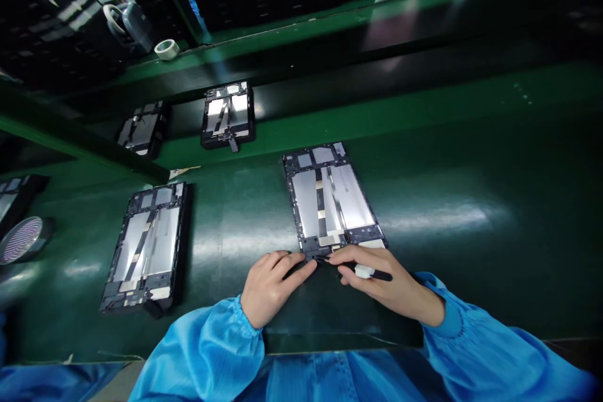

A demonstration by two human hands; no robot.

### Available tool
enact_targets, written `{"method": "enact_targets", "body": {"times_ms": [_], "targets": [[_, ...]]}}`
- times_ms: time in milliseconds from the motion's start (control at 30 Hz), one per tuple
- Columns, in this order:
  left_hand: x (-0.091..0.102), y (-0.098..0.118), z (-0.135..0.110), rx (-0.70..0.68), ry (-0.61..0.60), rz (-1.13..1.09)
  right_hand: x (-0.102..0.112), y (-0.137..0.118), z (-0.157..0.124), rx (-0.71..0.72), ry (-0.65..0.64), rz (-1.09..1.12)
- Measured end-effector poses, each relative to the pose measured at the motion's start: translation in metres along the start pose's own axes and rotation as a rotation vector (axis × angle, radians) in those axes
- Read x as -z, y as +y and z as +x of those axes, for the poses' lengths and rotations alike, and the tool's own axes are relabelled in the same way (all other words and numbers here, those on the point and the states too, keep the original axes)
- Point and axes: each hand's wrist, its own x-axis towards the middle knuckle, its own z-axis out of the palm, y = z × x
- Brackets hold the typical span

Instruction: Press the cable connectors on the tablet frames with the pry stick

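Observation:
An opened tablet [332, 198] lies on the green bench in front of me, its silver battery area and dark ribbon cables exposed. At its lower left corner my left hand [273, 282] grips the edge, thumb and index finger close together on it. My right hand [384, 279] is closed round black tweezers [365, 271] with a white band. Their dark tip points at the tablet's bottom edge, beside my left thumb. What the tip touches is too small to make out.
Left of me is a stack topped by another opened tablet [148, 242]. More tablet stacks [228, 114] stand farther back. A round metal object [26, 240] is at far left. A green post [85, 138] slants across the left; a tape roll [166, 49] sits on the back ledge.

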Motion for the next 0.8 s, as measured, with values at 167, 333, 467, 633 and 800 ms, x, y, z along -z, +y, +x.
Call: {"method": "enact_targets", "body": {"times_ms": [167,333,467,633,800], "targets": [[0.004,0.005,0.002,-0.001,-0.016,0.015,0.0,0.002,0.0,-0.167,-0.021,0.097],[-0.002,0.04,0.004,-0.133,-0.076,-0.101,0.01,0.005,-0.021,-0.318,0.037,0.109],[-0.013,0.059,0.006,-0.275,-0.11,-0.14,0.018,0.007,-0.041,-0.347,-0.002,-0.125],[-0.018,0.057,0.005,-0.278,-0.128,-0.113,0.018,0.006,-0.045,-0.298,-0.039,-0.251],[-0.016,0.055,0.005,-0.273,-0.128,-0.115,0.017,0.003,-0.042,-0.287,-0.056,-0.255]]}}
